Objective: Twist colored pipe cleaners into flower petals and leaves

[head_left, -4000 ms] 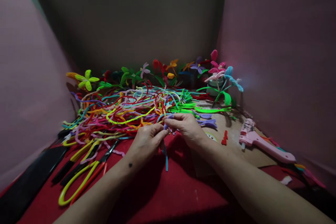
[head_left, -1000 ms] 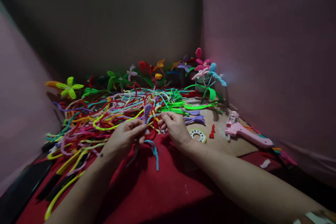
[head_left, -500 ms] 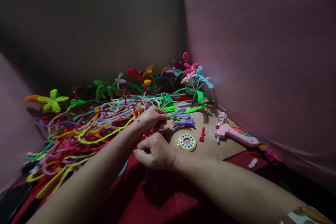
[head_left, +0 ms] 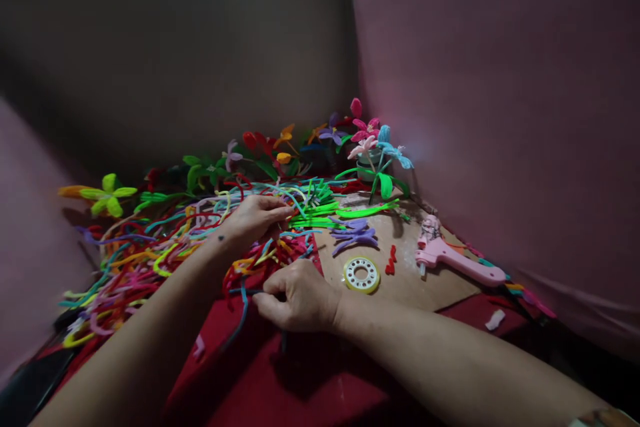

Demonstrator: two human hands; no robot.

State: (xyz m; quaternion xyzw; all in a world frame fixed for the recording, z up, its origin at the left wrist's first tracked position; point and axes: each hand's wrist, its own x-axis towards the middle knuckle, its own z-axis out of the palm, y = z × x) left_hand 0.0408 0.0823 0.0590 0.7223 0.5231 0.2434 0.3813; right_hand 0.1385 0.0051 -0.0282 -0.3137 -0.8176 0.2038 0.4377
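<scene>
My left hand point(head_left: 263, 215) reaches over the tangled heap of pipe cleaners point(head_left: 200, 223), its fingers stretched forward and holding nothing that I can see. Closer to me, my right hand point(head_left: 300, 297) is closed in a pinch. A dull blue pipe cleaner point(head_left: 244, 307) runs to its thumb tip, and a dark end shows below the fist. Purple looped petals point(head_left: 356, 235) lie together on a brown cardboard sheet point(head_left: 400, 293), right of my left hand. Beside them is a bundle of bright green pipe cleaners point(head_left: 317, 210).
On the cardboard sit a tape roll point(head_left: 361, 275), a twisted red piece point(head_left: 391, 260) and a pink glue gun point(head_left: 457, 260). Finished pipe-cleaner flowers point(head_left: 283, 143) line the back, some by a jar point(head_left: 367, 163). A white scrap point(head_left: 495, 319) lies on the red cloth point(head_left: 300, 393).
My left hand carried a purple petal right to the others on the cardboard, let it go and moved back left over the heap. My right hand came nearer and closed. The view turned right.
</scene>
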